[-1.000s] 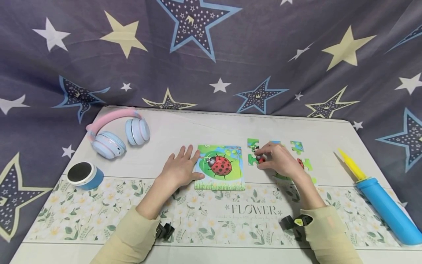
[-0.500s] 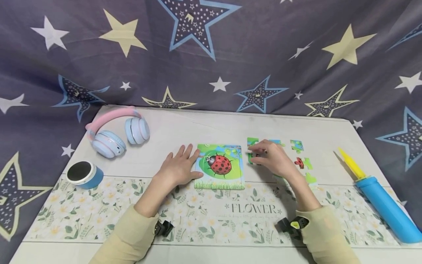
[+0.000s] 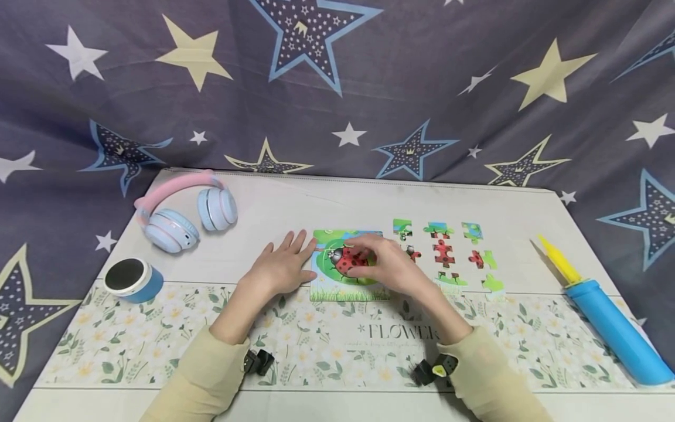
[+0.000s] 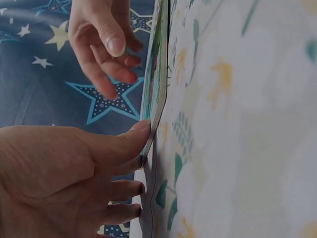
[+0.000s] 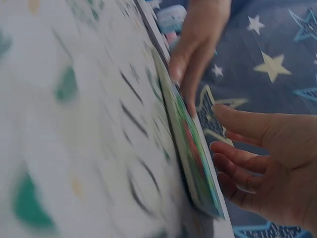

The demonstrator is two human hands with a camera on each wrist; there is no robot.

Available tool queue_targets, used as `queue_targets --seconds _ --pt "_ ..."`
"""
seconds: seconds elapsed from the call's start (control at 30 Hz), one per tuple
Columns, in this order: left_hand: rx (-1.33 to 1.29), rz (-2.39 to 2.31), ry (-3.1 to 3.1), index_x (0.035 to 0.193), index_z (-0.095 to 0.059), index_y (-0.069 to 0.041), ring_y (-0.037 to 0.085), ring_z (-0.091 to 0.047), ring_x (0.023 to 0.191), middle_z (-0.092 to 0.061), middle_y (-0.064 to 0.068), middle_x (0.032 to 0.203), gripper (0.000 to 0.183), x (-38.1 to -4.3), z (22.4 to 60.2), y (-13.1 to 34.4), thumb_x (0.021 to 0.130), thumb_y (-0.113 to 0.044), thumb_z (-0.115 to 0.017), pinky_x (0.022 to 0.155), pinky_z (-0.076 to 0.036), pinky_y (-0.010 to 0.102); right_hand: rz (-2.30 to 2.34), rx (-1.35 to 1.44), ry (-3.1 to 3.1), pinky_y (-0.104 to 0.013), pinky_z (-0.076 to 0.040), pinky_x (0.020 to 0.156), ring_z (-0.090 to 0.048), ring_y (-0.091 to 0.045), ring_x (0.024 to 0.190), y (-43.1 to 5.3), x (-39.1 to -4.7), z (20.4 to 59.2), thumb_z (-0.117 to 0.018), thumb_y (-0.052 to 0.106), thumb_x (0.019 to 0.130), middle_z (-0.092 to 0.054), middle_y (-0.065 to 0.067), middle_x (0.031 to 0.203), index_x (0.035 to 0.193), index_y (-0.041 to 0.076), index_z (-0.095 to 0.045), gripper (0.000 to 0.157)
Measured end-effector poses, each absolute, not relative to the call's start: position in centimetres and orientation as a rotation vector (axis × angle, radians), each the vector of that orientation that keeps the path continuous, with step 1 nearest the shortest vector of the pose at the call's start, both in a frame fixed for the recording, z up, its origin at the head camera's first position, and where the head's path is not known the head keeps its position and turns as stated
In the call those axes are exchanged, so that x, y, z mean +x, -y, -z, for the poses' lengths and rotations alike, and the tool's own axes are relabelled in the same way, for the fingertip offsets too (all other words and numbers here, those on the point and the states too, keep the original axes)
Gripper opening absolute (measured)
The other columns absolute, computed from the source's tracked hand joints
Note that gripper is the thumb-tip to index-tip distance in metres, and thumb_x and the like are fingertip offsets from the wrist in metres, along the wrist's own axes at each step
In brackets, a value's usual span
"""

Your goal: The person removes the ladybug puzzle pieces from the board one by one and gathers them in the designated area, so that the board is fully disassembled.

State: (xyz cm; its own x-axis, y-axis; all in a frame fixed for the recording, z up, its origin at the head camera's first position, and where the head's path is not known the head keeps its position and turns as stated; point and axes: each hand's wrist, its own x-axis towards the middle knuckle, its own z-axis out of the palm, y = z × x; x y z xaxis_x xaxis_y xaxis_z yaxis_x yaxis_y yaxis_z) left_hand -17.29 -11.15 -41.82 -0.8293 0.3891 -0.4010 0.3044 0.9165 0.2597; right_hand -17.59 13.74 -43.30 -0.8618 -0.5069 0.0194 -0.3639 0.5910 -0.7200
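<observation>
A square ladybug picture board (image 3: 343, 290) lies flat in the middle of the table. My left hand (image 3: 282, 266) rests at its left side with fingers spread; in the left wrist view the thumb of that left hand (image 4: 64, 173) touches the board's edge. Above the board hovers my right hand (image 3: 392, 264), fingers loosely bent. The right wrist view shows nothing between the fingers and thumb of this right hand (image 5: 267, 158), apart from the board (image 5: 190, 158). To its right lie several jigsaw pieces (image 3: 444, 254) in rows, one ladybug-head piece (image 3: 413, 253) partly hidden behind the hand.
Pink and blue headphones (image 3: 184, 211) lie at the back left, with a blue-and-white cylinder with a dark top (image 3: 134, 280) nearer. A blue hand pump (image 3: 617, 331) with a yellow nozzle lies at the right. A starry curtain (image 3: 337, 88) hangs behind the table.
My right hand has moved left from the nearest column of jigsaw pieces to over the ladybug board, uncovering more pieces. My left hand has stayed by the board's left edge.
</observation>
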Motion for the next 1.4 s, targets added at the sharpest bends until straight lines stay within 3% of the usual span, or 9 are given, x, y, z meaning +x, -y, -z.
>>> queue_targets --seconds 0.13,0.33,0.53,0.7,0.97,1.4 --pt "0.503 -0.248 -2.622 0.166 -0.02 -0.012 0.04 -0.007 0.162 -0.008 0.017 0.174 0.071 -17.3 41.8 11.1 0.108 -0.038 -0.051 0.128 -0.015 0.066 1.082 -0.793 -2.595 -0.036 -0.06 0.084 -0.07 -0.021 0.096 -12.0 -17.0 43.7 -0.086 0.02 0.085 -0.073 -0.008 0.112 0.139 0.009 -0.064 0.059" --pt "0.502 -0.243 -2.618 0.166 -0.02 -0.013 0.04 -0.007 0.162 -0.008 0.017 0.174 0.069 -17.3 41.7 11.1 0.108 -0.036 -0.05 0.128 -0.015 0.067 0.944 -0.838 -2.642 -0.031 -0.058 0.086 -0.067 -0.017 0.098 -10.4 -16.4 44.0 -0.09 0.022 0.08 -0.072 -0.005 0.115 0.139 0.011 -0.065 0.065" --pt "0.498 -0.246 -2.613 0.166 -0.019 -0.012 0.04 -0.007 0.162 -0.007 0.018 0.174 0.068 -17.3 41.7 11.0 0.109 -0.035 -0.049 0.128 -0.015 0.067 0.87 -0.85 -2.688 -0.033 -0.057 0.085 -0.067 -0.017 0.097 -10.0 -16.1 44.0 -0.093 0.022 0.075 -0.071 -0.003 0.108 0.136 0.013 -0.067 0.068" --pt "0.501 -0.242 -2.618 0.166 -0.019 -0.013 0.04 -0.007 0.162 -0.007 0.017 0.174 0.068 -17.3 41.7 11.0 0.109 -0.035 -0.048 0.128 -0.015 0.067 0.827 -0.842 -2.705 -0.036 -0.056 0.085 -0.065 -0.018 0.096 -9.9 -15.8 44.0 -0.093 0.022 0.075 -0.07 -0.004 0.107 0.134 0.012 -0.068 0.065" --pt "0.506 -0.235 -2.628 0.166 -0.021 -0.012 0.04 -0.009 0.162 -0.009 0.018 0.174 0.067 -17.3 41.8 10.9 0.109 -0.034 -0.049 0.127 -0.016 0.068 0.844 -0.761 -2.68 -0.041 -0.057 0.09 -0.066 -0.021 0.103 -9.8 -15.6 43.9 -0.092 0.019 0.076 -0.071 -0.008 0.12 0.134 0.012 -0.07 0.062" --pt "0.508 -0.243 -2.628 0.166 -0.021 -0.012 0.041 -0.009 0.161 -0.01 0.018 0.174 0.067 -17.3 41.7 11.0 0.109 -0.033 -0.049 0.127 -0.017 0.068 0.846 -0.703 -2.701 -0.037 -0.056 0.084 -0.063 -0.017 0.096 -9.6 -15.5 44.1 -0.093 0.02 0.074 -0.069 -0.006 0.11 0.139 0.012 -0.067 0.071"
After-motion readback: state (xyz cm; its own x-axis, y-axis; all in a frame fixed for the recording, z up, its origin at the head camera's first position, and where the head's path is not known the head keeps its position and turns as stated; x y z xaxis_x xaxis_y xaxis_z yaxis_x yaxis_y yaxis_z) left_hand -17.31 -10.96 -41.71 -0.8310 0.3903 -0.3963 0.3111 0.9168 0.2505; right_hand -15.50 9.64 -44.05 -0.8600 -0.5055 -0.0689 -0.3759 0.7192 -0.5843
